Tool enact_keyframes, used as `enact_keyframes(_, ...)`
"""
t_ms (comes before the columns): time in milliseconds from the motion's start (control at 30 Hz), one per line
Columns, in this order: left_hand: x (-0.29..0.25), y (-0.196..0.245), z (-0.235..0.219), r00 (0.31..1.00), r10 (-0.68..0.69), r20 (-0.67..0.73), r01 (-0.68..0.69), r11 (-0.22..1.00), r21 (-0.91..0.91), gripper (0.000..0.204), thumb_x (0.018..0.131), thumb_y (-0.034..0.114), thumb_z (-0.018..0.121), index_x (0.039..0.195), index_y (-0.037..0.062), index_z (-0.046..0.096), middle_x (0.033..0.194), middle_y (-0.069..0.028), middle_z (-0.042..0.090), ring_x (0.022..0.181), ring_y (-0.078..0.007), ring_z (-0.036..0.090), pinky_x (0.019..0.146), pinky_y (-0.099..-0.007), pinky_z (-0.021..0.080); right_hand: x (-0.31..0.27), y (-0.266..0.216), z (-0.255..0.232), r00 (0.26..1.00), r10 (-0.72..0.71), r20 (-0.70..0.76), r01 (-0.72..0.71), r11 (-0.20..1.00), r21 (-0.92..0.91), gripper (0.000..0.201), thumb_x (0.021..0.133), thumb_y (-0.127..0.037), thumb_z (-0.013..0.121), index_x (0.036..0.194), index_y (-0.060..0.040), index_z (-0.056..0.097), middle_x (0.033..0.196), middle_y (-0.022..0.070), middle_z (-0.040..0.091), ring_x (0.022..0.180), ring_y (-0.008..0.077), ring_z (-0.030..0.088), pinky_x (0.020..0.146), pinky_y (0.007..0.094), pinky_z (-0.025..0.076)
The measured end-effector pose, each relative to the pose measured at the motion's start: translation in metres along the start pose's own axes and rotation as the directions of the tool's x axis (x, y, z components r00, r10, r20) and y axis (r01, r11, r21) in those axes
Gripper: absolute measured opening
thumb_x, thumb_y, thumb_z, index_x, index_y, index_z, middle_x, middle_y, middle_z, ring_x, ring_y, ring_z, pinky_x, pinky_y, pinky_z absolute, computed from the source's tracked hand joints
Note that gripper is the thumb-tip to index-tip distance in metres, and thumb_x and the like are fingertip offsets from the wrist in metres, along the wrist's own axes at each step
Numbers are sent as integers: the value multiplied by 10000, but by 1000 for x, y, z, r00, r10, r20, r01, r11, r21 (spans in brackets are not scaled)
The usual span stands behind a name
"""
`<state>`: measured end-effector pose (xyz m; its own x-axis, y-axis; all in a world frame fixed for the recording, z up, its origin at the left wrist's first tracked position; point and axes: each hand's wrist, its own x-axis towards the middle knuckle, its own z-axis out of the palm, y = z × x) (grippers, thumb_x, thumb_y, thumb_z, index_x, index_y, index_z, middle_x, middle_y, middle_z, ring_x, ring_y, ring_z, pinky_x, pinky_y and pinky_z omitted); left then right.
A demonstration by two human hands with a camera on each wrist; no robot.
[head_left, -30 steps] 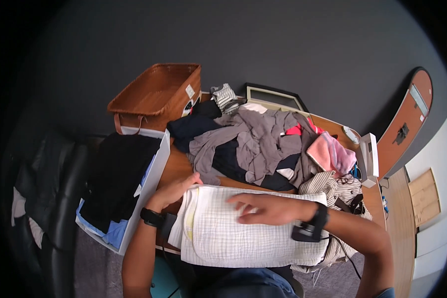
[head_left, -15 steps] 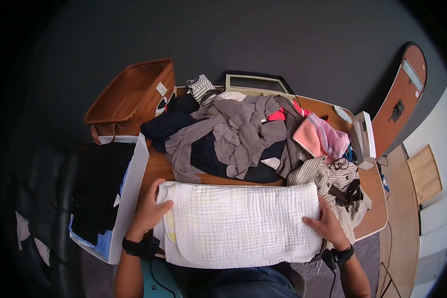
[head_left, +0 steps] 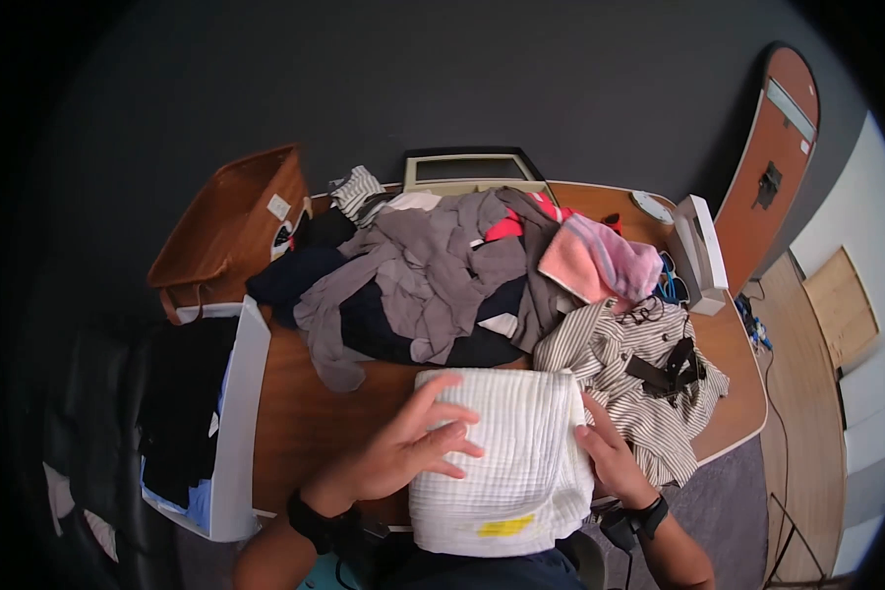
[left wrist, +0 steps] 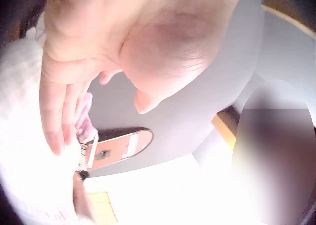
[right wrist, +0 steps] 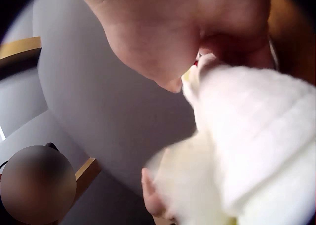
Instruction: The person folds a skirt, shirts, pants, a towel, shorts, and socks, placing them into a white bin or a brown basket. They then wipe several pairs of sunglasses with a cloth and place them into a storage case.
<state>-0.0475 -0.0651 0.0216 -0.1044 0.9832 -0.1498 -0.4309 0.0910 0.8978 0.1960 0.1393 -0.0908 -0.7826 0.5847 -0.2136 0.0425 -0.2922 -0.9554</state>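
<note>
A white crinkled gauze cloth [head_left: 497, 457], folded into a thick, roughly square bundle with a yellow patch near its lower edge, lies at the front of the table. Over its left part is my left hand [head_left: 418, 442], fingers spread and fairly straight; the left wrist view shows them [left wrist: 54, 111] lying along the cloth. My right hand [head_left: 615, 457] grips the cloth's right edge, thumb on the upper face and fingers behind. In the right wrist view the edge of the cloth [right wrist: 256, 131] sits between thumb and fingers, which are partly hidden.
Behind the cloth spreads a heap of grey and navy clothes [head_left: 428, 270]. A pink towel [head_left: 600, 261] and a striped shirt [head_left: 619, 369] lie to the right. At left are a white box [head_left: 238, 433] holding dark clothes and a brown wicker basket [head_left: 221, 221].
The cloth has gone from a long rectangle to a shorter bundle, its left end folded over to the right. My left hand moved from the left edge onto the top; the right hand holds the right edge.
</note>
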Motion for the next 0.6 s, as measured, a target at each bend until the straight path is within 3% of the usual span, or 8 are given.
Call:
enact_keyframes(100,1,-53,-15,976,-217,-14,213,946,244,497,998,235,532,1406,32,331,1270,-171,478,1063,-212,582,834,-334,524,-6,10,-7,991,-71,-116,81,993,81,684,935,-169,624,1473,29,251,1348,152,508,1187,217,543,988,311,439)
enact_keyframes(200,-2,-78,-6,990,-138,-5,117,814,569,477,982,250,566,1360,8,406,1167,-143,554,1051,-179,582,834,-304,514,-8,-24,17,989,-102,108,145,818,-557,916,763,-320,808,1427,62,305,1183,178,623,1030,219,641,876,311,507)
enact_keyframes(333,-8,-75,-8,997,-16,-69,49,860,508,454,946,219,621,1304,-4,454,1089,-124,593,994,-171,609,805,-297,521,-15,-46,45,997,-33,70,76,570,-818,928,721,-167,832,1438,32,277,1172,170,613,1064,230,617,927,310,478)
enact_keyframes(367,-11,-73,-12,994,21,-111,39,861,507,464,931,211,642,1296,-6,454,1090,-123,593,981,-174,616,794,-298,523,-15,-44,47,996,-38,84,91,568,-818,928,721,-167,832,1438,32,277,1172,170,613,1064,230,617,927,310,478)
enact_keyframes(433,-21,-65,-22,910,196,-367,83,779,622,464,901,215,682,1283,40,485,1073,-120,604,944,-158,606,806,-313,514,-17,-37,52,977,-174,121,210,867,-451,941,721,-66,812,1459,13,234,1304,159,505,1208,235,508,1021,339,413)
enact_keyframes(500,-28,-64,-33,850,221,-478,186,722,666,535,886,214,699,1311,15,441,1069,-121,610,905,-157,607,779,-312,514,-20,-31,50,981,-112,156,165,907,-388,959,728,0,789,1474,4,187,1383,133,404,1290,230,402,1079,360,348)
enact_keyframes(567,-32,-98,-59,853,207,-479,209,707,676,676,858,287,734,1322,-53,379,1057,-133,630,893,-180,636,759,-317,523,-19,-18,48,975,-185,124,219,897,-384,962,730,-9,792,1475,3,184,1367,125,417,1280,224,410,1076,353,345)
enact_keyframes(600,-32,-106,-63,897,9,-441,176,910,376,742,874,296,721,1368,-80,314,1091,-131,635,926,-161,621,816,-317,508,-22,-30,58,984,-137,117,164,950,-266,969,724,-16,799,1474,5,186,1366,114,406,1280,221,402,1080,348,331)
